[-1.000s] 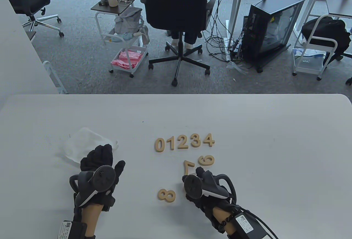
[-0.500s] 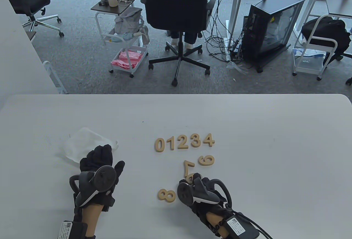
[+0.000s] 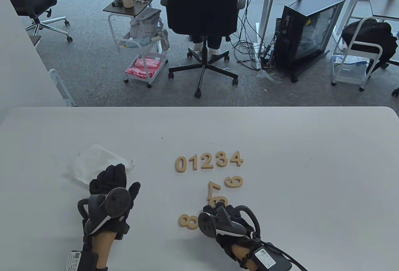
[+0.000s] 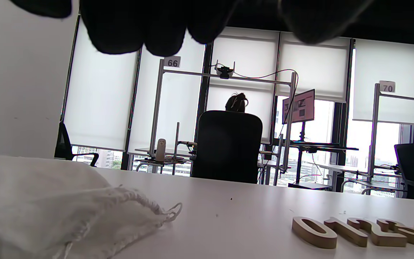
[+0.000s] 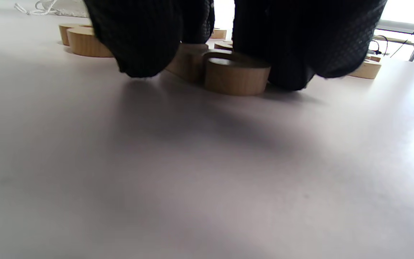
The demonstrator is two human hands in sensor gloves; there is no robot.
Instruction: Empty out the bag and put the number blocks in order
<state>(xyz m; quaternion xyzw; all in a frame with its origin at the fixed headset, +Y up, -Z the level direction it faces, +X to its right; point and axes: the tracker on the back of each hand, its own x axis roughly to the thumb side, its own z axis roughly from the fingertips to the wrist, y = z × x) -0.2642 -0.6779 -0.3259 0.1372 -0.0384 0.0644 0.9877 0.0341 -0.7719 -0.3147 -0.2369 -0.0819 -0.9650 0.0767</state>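
Observation:
Tan wooden number blocks 0 to 4 (image 3: pixel 207 161) lie in a row at mid-table and also show low in the left wrist view as the row (image 4: pixel 365 232). Below the row lie a loose 6 (image 3: pixel 233 182), a 7 (image 3: pixel 213 189) and an 8 (image 3: pixel 189 221). My right hand (image 3: pixel 219 209) pinches another, partly hidden number block (image 3: pixel 218 201) that lies flat on the table. In the right wrist view its fingertips (image 5: pixel 138 54) flank that block (image 5: pixel 235 77). My left hand (image 3: pixel 123 177) rests open at the edge of the flat white drawstring bag (image 3: pixel 93 159), also visible as the bag (image 4: pixel 49 201).
The white table (image 3: pixel 311 165) runs wide to the right and back. Beyond its far edge stand a black office chair (image 3: pixel 201 3), a small trolley (image 3: pixel 143 65) and a computer case (image 3: pixel 308 31) on the carpet.
My right hand has drawn back toward me and to the left, uncovering the curved block below the 7. My left hand and the other blocks have barely moved.

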